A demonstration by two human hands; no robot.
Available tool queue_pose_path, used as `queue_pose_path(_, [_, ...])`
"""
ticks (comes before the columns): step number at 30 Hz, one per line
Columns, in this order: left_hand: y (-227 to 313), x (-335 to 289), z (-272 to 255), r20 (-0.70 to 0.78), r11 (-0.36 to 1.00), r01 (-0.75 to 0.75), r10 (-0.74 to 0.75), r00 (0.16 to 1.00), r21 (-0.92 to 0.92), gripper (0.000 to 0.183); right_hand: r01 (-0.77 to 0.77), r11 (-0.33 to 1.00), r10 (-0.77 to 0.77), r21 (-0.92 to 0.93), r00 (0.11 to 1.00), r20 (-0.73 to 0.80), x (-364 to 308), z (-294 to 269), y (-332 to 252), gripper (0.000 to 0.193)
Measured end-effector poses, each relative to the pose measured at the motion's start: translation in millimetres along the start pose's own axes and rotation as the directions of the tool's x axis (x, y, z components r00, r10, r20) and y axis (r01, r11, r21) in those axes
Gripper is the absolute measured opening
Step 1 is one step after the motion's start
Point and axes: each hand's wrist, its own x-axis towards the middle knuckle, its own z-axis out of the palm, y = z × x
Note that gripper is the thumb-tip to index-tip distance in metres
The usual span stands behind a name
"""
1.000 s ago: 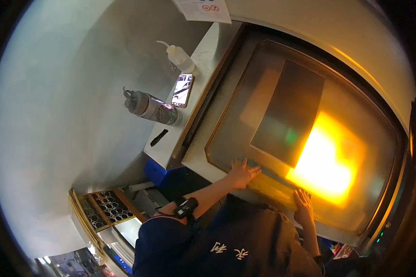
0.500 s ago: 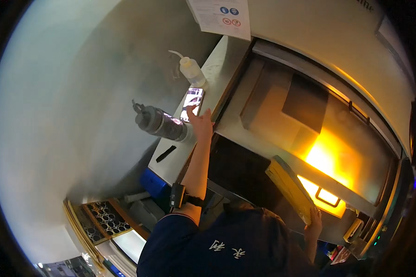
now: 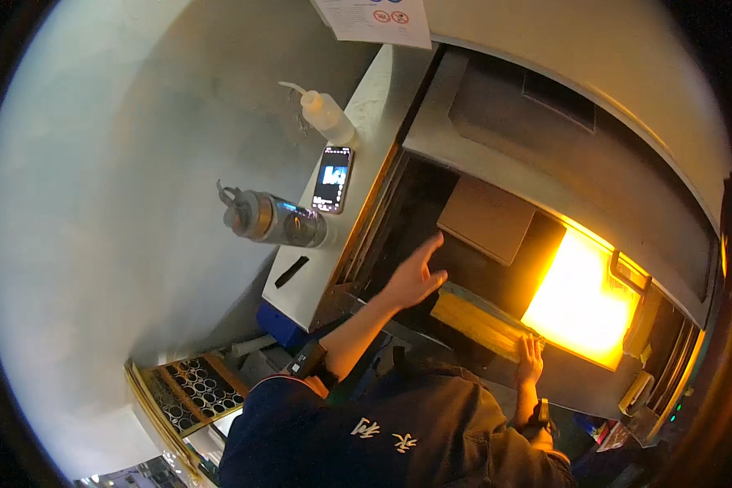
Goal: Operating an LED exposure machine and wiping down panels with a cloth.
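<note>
My left hand (image 3: 416, 277) is open and holds nothing. Its fingers are spread over the dark front part of the machine's opening (image 3: 419, 183), above the left end of a yellow slab (image 3: 480, 325). Long and flat, the slab lies along the machine's near edge. At its right end my right hand (image 3: 530, 360) grips it, fingers over its top edge; the thumb is hidden. Beyond the slab, a brown box-shaped block (image 3: 488, 218) sits in the opening. To the right of that block, a panel (image 3: 581, 301) glows bright yellow-white.
A light ledge (image 3: 370, 114) on the left carries a phone (image 3: 333, 179) with a lit screen, a white squeeze bottle (image 3: 327, 116), a grey drinking bottle (image 3: 281, 218) and a black strip (image 3: 292, 272). The metal cover (image 3: 496, 159) with a handle (image 3: 629, 272) borders the opening.
My left hand has left the phone and moved right, over the machine. The metal cover has slid away from me, uncovering the block and glowing panel. The slab has come down to the near edge.
</note>
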Motion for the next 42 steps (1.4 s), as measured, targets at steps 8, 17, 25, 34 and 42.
queue_pose_path(8, [-48.9, -121.7, 111.5, 0.296, 0.974, 0.214, -0.184, 0.937, -0.075, 0.065, -0.182, 0.979, 0.169, 0.094, 0.976, 0.136, -13.7, 50.7, 26.8, 0.060])
queue_pose_path(17, [-26.5, -170.1, 202.1, 0.150, 0.885, 0.233, -0.187, 0.971, -0.404, 0.063, 0.435, -0.758, 0.599, 0.486, 0.759, 0.254, -118.6, -86.8, 58.0, 0.064])
queue_pose_path(25, [21.1, -250.7, 258.0, 0.193, 0.502, 0.466, -0.503, 0.843, -0.729, 0.058, 0.147, -0.707, 0.370, 0.692, 0.910, 0.185, -234.5, -19.7, 117.3, 0.025])
queue_pose_path(34, [63.5, -270.5, 197.5, 0.199, 0.376, 0.163, 0.059, 0.978, -0.912, 0.047, 0.455, -0.503, 0.390, 0.735, 0.878, -0.277, -324.9, -202.2, 37.4, 0.030])
queue_pose_path(42, [54.2, -193.8, 155.8, 0.272, 0.688, 0.159, 0.058, 0.961, -0.709, 0.066, 0.745, 0.069, 0.629, 0.663, 0.484, -0.609, -272.6, -305.6, 95.8, 0.035])
